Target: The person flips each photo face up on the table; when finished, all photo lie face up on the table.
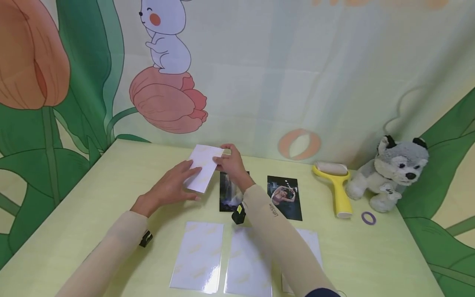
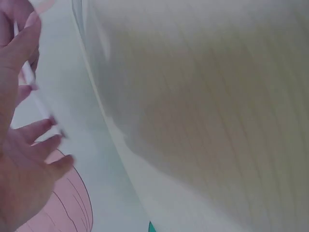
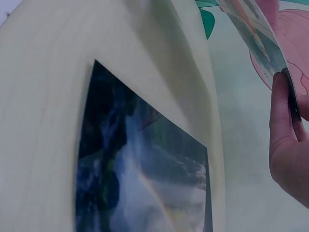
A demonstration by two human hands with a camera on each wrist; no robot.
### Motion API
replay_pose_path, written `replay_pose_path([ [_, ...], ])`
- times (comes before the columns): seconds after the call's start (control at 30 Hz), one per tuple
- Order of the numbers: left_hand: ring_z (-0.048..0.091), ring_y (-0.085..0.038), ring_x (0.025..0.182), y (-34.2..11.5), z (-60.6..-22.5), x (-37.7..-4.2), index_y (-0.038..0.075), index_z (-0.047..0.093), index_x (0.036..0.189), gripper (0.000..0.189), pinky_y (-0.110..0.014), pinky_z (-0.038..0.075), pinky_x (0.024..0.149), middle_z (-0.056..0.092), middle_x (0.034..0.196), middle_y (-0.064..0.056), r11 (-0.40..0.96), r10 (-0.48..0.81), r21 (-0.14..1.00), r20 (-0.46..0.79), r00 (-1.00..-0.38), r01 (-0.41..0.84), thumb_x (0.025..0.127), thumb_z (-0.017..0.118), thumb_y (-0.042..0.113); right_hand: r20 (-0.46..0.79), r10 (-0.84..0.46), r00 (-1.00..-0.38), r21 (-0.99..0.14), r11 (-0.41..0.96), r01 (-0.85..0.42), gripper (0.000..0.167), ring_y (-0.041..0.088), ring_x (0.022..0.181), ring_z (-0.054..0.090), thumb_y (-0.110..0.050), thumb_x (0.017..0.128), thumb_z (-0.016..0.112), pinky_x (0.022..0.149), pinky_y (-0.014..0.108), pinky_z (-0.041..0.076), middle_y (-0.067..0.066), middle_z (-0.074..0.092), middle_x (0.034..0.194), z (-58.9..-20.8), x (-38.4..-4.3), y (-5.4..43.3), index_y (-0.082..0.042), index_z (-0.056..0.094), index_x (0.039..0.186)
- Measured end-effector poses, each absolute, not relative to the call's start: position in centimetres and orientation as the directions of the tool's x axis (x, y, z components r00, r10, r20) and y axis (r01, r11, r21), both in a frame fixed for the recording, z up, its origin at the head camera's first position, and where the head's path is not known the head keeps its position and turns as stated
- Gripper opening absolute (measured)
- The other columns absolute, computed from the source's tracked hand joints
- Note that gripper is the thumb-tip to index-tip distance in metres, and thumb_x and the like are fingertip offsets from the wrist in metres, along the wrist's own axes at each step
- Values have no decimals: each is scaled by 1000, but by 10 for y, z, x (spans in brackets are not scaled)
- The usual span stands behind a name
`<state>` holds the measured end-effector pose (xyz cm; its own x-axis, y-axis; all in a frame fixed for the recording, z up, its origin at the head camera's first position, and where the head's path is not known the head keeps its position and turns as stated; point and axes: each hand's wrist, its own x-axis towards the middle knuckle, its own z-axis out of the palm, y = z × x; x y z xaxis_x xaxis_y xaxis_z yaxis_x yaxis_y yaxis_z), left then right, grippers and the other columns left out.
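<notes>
A photo print (image 1: 206, 165) is held up over the far part of the table, its white back with pale yellow marks toward the head camera. In the right wrist view the picture side of this photo print (image 3: 258, 38) shows. My right hand (image 1: 233, 165) pinches it by its upper right edge. Against its back and left side lie the fingers of my left hand (image 1: 170, 181), spread out, the thumb apart below. Beneath my right forearm, a waterfall photo (image 3: 145, 174) lies face up. To its right is a photo of a person with raised arms (image 1: 285, 197).
Three white glossy sheets (image 1: 197, 256) lie in a row at the front, the rightmost partly hidden by my right sleeve. On the right are a yellow-handled roller (image 1: 339, 192), a purple ring (image 1: 369, 218) and a plush husky (image 1: 397, 173). A printed cloth (image 1: 237, 82) hangs behind the table.
</notes>
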<state>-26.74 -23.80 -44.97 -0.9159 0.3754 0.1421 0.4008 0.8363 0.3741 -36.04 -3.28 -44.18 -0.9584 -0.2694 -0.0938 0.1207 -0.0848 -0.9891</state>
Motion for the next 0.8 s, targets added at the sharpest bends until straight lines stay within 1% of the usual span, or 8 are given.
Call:
replay_pose_path([
  [0.13, 32, -42, 147, -233, -451, -267, 14, 52, 145, 80, -59, 31, 116, 40, 156, -19, 814, 409, 314, 284, -867, 488, 77, 87, 36, -71, -271, -960, -986, -128, 109, 55, 20, 76, 70, 8, 93, 62, 75, 32, 60, 35, 63, 122, -437, -359, -29, 0, 37, 142],
  [0.3, 47, -43, 136, -230, -454, -265, 14, 56, 142, 68, -58, 41, 108, 53, 146, -18, 760, 460, 263, 428, -778, 594, 80, 84, 21, -65, -276, -959, -974, -191, 121, 57, 19, 77, 71, 7, 93, 63, 76, 30, 60, 36, 62, 124, -439, -360, -26, 3, 35, 143],
  [0.4, 58, -40, 127, -227, -454, -263, 16, 54, 144, 64, -54, 50, 100, 56, 144, -15, 731, 475, 267, 463, -749, 628, 85, 79, 14, -69, -268, -961, -964, -229, 133, 58, 18, 78, 71, 6, 93, 64, 77, 30, 60, 35, 62, 125, -441, -360, -25, 4, 35, 142],
  [0.47, 65, -36, 118, -226, -453, -263, 18, 52, 146, 62, -50, 55, 93, 57, 144, -13, 714, 480, 279, 472, -739, 642, 88, 75, 10, -72, -261, -963, -957, -253, 141, 53, 18, 80, 72, 6, 92, 65, 79, 32, 60, 35, 62, 125, -440, -359, -24, 3, 38, 138],
  [0.57, 70, -32, 109, -223, -452, -263, 19, 49, 148, 62, -46, 57, 88, 57, 144, -11, 686, 482, 310, 484, -730, 658, 91, 70, 4, -72, -258, -963, -945, -290, 149, 45, 20, 84, 73, 4, 92, 66, 83, 34, 60, 36, 61, 124, -439, -359, -23, -1, 43, 130],
  [0.67, 70, -31, 109, -220, -450, -265, 15, 49, 148, 61, -45, 57, 90, 59, 143, -12, 661, 487, 324, 502, -715, 677, 92, 65, -2, -60, -253, -966, -942, -306, 139, 39, 22, 84, 73, 2, 92, 67, 86, 37, 59, 32, 65, 117, -439, -358, -22, -6, 46, 123],
  [0.77, 69, -30, 111, -219, -447, -266, 12, 49, 147, 59, -46, 55, 92, 61, 141, -13, 650, 478, 353, 499, -723, 673, 93, 61, -7, -46, -249, -967, -950, -289, 119, 36, 20, 80, 73, -3, 92, 69, 86, 39, 59, 23, 69, 104, -439, -356, -21, -8, 45, 119],
  [0.8, 69, -30, 109, -218, -446, -266, 11, 50, 147, 58, -46, 56, 92, 62, 139, -13, 650, 469, 365, 498, -729, 667, 93, 59, -8, -43, -249, -968, -955, -275, 113, 35, 19, 79, 73, -6, 93, 69, 86, 39, 59, 19, 70, 100, -440, -355, -21, -9, 45, 118],
])
